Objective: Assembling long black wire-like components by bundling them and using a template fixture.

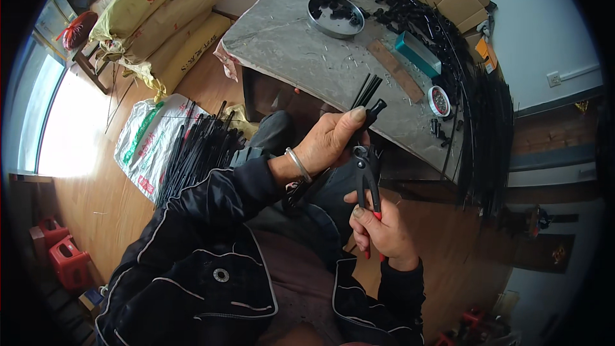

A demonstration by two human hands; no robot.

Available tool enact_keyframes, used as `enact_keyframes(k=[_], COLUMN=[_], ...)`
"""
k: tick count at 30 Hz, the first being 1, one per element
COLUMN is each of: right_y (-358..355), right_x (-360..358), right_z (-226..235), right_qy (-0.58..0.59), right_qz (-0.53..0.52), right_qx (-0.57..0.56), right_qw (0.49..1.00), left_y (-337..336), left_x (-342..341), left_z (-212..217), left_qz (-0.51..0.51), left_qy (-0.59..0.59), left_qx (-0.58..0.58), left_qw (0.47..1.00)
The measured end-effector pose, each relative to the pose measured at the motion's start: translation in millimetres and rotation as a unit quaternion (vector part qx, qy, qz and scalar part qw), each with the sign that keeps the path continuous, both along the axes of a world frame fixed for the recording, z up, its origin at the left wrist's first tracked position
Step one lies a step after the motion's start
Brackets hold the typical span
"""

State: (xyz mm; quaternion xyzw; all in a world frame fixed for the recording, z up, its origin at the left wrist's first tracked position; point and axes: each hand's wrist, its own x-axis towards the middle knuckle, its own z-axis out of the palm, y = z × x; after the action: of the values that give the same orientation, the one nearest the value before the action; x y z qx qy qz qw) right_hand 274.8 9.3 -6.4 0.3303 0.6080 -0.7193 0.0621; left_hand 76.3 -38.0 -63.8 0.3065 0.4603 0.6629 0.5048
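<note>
Rods: thin black bundle (366,93), long axis slanting up-right, directly above the pliers.
Left hand (333,141): fist closed around the rods, thumb on top.
Right hand (384,230): curled round red-tipped handles of the pliers (366,173), jaws pointing up at the fist.
Table (288,45): grey, littered with black parts.

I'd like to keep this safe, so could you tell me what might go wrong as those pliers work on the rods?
The left hand grips the black rods just above the pliers in the right hand; a slip might nip the fingers. Rods could also slide from the bundle to the floor.
</note>
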Motion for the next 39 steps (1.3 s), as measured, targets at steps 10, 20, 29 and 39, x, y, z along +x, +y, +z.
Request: enact_keyframes(k=[10, 20, 29, 39], right_y=[-3.2, -18.9, -20.0, -14.0], right_x=[-5.3, -10.6, -20.0, -9.3], right_z=[-3.2, 0.9, -6.9, 2.3], right_qy=[0.079, 0.108, 0.001, 0.107], right_qz=[-0.022, -0.087, -0.014, -0.041], right_qx=[-0.106, -0.265, 0.131, -0.207], right_qw=[0.991, 0.954, 0.991, 0.972], left_y=[5.1, 1.4, 0.8, 1.3], left_x=[-0.6, 2.4, -0.1, -1.3], left_z=[-3.7, -1.0, -0.7, 1.8], left_qz=[0.017, 0.041, 0.064, 0.002], left_qy=[-0.017, 0.013, -0.007, -0.019], left_qx=[0.001, 0.011, -0.002, -0.009], left_qw=[1.000, 0.999, 0.998, 1.000])
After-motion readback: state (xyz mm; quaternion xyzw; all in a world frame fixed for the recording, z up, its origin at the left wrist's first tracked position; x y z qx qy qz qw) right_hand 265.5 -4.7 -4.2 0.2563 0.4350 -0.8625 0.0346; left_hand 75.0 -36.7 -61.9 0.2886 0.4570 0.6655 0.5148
